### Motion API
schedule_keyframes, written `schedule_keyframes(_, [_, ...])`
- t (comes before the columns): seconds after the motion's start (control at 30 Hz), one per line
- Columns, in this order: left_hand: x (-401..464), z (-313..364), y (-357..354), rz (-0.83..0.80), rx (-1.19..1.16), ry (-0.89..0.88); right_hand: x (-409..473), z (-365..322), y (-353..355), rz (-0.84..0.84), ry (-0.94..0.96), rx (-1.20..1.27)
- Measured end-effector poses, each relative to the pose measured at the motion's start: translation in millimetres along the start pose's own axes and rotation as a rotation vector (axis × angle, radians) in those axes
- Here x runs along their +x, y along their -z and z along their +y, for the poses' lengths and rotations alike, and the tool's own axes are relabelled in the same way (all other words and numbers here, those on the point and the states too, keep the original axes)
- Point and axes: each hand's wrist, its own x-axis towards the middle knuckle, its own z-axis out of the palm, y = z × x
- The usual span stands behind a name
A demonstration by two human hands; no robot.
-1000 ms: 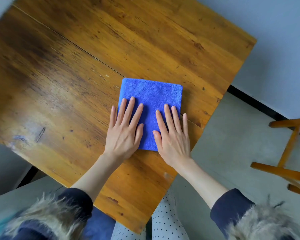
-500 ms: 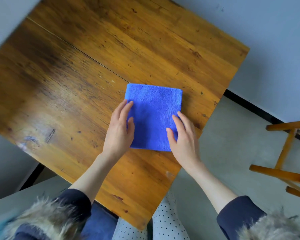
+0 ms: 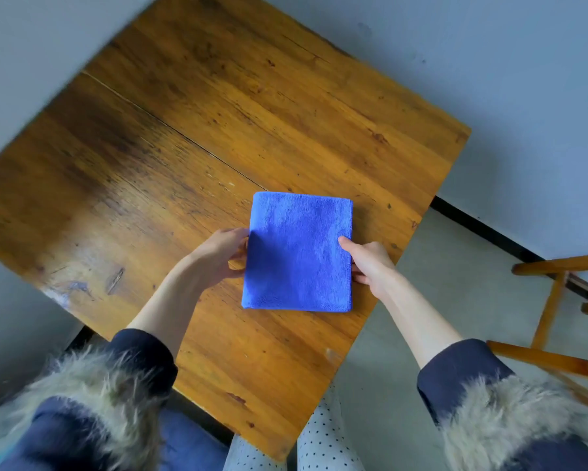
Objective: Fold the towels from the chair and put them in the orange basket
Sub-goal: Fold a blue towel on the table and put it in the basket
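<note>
A blue towel (image 3: 297, 251), folded into a neat rectangle, is over the near right part of the wooden table (image 3: 190, 137). My left hand (image 3: 219, 254) grips its left edge, fingers tucked under and thumb at the side. On the opposite edge my right hand (image 3: 367, 261) holds on, thumb on top and fingers beneath. The towel's near side looks slightly raised off the wood. No orange basket shows in this view.
A wooden chair frame (image 3: 557, 311) stands at the right on the grey floor (image 3: 438, 300). A pale wall (image 3: 489, 79) rises behind the table, with a black skirting strip along its foot. My knees are below the table's near corner.
Both hands left the top of the towel, where they lay flat, and slid out to its side edges, taking hold of it. The camera has tilted, shifting the table in view.
</note>
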Motion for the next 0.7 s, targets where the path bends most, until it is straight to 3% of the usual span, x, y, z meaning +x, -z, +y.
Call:
schedule_keyframes(0.13, [-5, 2, 10, -0.113, 0.027, 0.055, 2, -3, 3, -0.056, 0.023, -0.021])
schedule_keyframes(0.33, [-10, -14, 9, -0.216, 0.06, 0.007, 0, 3, 3, -0.026, 0.222, -0.106])
schedule_keyframes(0.53, [-29, -35, -3, -0.125, -0.06, -0.021, -13, -7, 11, -0.218, 0.125, -0.017])
schedule_keyframes(0.7, [-66, -55, 9, -0.068, -0.134, -0.043, -37, -24, 17, -0.403, 0.127, -0.129])
